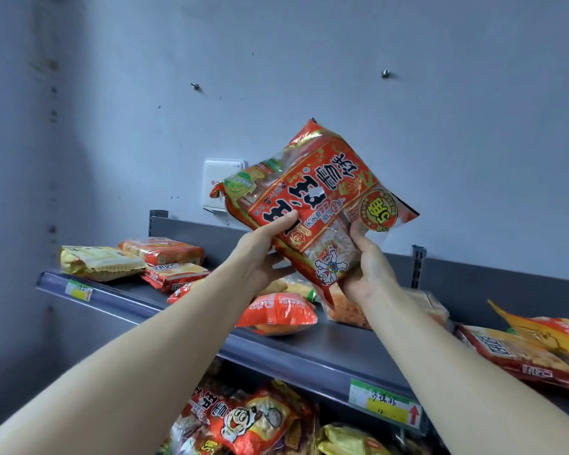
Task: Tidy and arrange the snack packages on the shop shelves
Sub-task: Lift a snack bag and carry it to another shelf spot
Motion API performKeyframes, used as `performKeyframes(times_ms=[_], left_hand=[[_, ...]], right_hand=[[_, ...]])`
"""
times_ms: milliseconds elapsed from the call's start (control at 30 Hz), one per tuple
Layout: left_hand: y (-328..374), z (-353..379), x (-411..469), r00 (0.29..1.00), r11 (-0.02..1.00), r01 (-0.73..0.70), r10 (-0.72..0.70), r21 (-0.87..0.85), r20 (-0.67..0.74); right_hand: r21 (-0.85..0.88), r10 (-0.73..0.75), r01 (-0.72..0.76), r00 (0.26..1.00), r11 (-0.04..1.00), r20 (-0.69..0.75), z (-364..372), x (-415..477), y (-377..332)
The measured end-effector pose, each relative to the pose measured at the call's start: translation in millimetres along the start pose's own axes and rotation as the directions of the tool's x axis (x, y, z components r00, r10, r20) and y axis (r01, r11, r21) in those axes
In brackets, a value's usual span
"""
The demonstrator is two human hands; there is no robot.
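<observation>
A big red snack bag [322,198] with large black characters is held up, tilted, above the grey top shelf [326,343]. My left hand [263,254] grips its lower left edge, thumb on the front. My right hand [365,267] holds its bottom right corner, thumb on the front too. A second pack with a green label [243,183] shows behind the bag's upper left; what holds it is hidden. Loose packs lie flat on the shelf: a yellow one [96,262], red ones [163,251] and an orange-red one [278,313].
More red and yellow packs [536,349] lie at the shelf's right end. The lower shelf holds several red bags [243,418]. Price tags [385,403] sit on the shelf's front lip. A white box [217,178] is fixed to the grey wall behind.
</observation>
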State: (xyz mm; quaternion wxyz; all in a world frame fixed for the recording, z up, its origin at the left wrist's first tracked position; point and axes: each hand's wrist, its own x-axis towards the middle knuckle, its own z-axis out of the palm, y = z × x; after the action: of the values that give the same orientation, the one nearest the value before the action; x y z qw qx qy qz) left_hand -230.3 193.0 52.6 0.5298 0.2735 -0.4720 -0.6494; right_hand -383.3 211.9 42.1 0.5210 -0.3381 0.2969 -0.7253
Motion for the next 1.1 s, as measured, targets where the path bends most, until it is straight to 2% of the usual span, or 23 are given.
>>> performKeyframes(times_ms=[100,167,233,300,367,467,567,633,700,733,767,867,967,1033,1100], left_hand=[[11.4,-22.8,5.1,0.989,0.995,-0.097,0.098,0.01,-0.109],[24.0,-44.0,8.9,0.974,0.986,-0.156,0.162,0.053,-0.158],[40.0,-70.5,13.9,0.956,0.971,-0.199,0.223,0.136,-0.193],[58.7,-100.7,18.5,0.949,0.961,-0.211,0.245,0.177,-0.2],[78.8,-129.7,21.7,0.948,0.949,-0.23,0.269,0.215,-0.169],[105.9,-167.3,23.8,0.941,0.88,-0.262,0.324,0.397,-0.097],[130.0,-200.7,28.9,0.948,0.819,-0.251,0.317,0.516,-0.041],[146.0,-220.9,33.8,0.953,0.779,-0.25,0.303,0.576,0.004],[160.0,-238.3,38.8,0.954,0.742,-0.271,0.293,0.613,0.066],[165.6,-245.6,41.2,0.95,0.728,-0.29,0.295,0.621,0.098],[170.2,-252.1,44.0,0.946,0.718,-0.31,0.299,0.623,0.126],[178.8,-268.4,52.2,0.937,0.712,-0.345,0.296,0.612,0.183],[185.0,-280.7,64.2,0.911,0.726,-0.402,0.378,0.558,0.164],[187.2,-287.8,77.4,0.86,0.629,-0.444,0.5,0.639,0.105],[183.8,-295.7,90.4,0.774,0.505,-0.437,0.633,0.744,0.025]], right_hand=[[0.003,-0.05,0.05,0.999,0.999,-0.007,10.7,6.4,4.9],[-0.035,-0.086,0.083,0.992,0.996,-0.094,18.1,13.6,9.1],[-0.175,-0.125,0.095,0.977,0.98,-0.17,25.0,21.9,17.4],[-0.386,-0.205,0.109,0.954,0.916,-0.218,32.9,30.7,29.8],[-0.546,-0.355,0.212,0.92,0.81,-0.168,48.0,36.1,43.5],[-0.719,-0.51,0.375,0.859,0.586,0.032,81.1,51.3,63.3],[-0.84,-0.517,0.443,0.822,0.315,0.239,117.5,66.9,74.5],[-0.887,-0.517,0.458,0.773,0.055,0.368,139.0,75.5,76.1],[-0.855,-0.525,0.464,0.68,-0.232,0.511,158.2,82.4,79.8],[-0.837,-0.51,0.46,0.665,-0.296,0.546,169.1,83.3,82.2],[-0.841,-0.49,0.459,0.685,-0.285,0.54,179.7,84.2,85.1],[-0.871,-0.433,0.471,0.763,-0.138,0.48,201.9,90.3,93.5],[-0.872,-0.481,0.479,0.745,-0.095,0.462,212.8,101.1,103.1],[-0.883,-0.547,0.463,0.722,-0.074,0.424,214.2,111.1,111.7],[-0.906,-0.625,0.422,0.71,0.01,0.324,214.6,120.2,119.6]])
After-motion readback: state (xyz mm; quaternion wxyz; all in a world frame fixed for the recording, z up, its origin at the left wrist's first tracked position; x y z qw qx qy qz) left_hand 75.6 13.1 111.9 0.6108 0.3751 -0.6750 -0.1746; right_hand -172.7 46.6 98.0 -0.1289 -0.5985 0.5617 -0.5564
